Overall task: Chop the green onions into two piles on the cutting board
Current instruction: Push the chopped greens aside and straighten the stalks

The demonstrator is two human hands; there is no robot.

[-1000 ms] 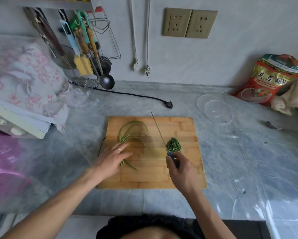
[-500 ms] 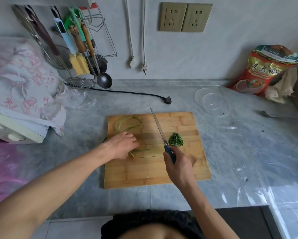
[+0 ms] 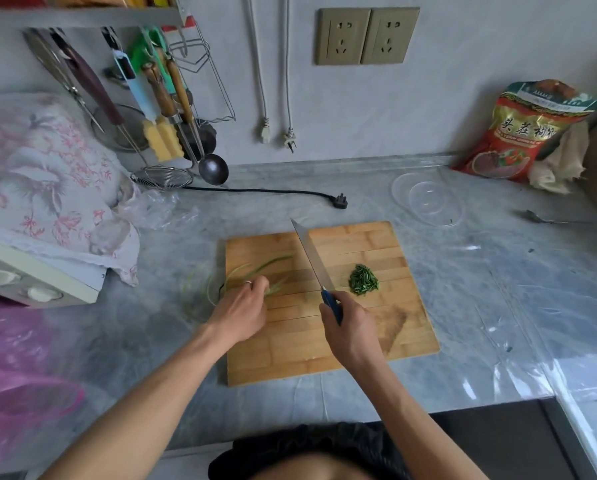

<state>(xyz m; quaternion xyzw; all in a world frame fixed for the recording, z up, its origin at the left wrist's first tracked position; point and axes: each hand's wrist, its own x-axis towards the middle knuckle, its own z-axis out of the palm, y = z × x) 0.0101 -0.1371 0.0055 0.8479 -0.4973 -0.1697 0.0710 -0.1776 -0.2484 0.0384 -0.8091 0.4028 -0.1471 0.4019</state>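
A wooden cutting board [image 3: 359, 341] lies on the grey counter. One small pile of chopped green onion [image 3: 363, 279] sits on its right half. Long uncut green onion stalks [image 3: 255, 268] lie blurred at the board's left side and hang over its left edge. My left hand [image 3: 243, 308] rests on the stalks with its fingertips curled over them. My right hand [image 3: 350, 327] grips the blue handle of a knife [image 3: 312, 258]. The blade points away from me, raised over the board's middle between the stalks and the pile.
A clear plastic lid [image 3: 428, 199] lies behind the board at right, with a red food bag [image 3: 529, 129] and a spoon [image 3: 546, 220] beyond. A black plug and cord [image 3: 340, 201] lie behind the board. Hanging utensils [image 3: 172, 109] and a cloth-covered appliance [image 3: 41, 188] stand at left.
My left hand has pulled the stalks leftward, partly off the board's edge. The knife has moved left, away from the chopped pile, which now lies apart from the blade.
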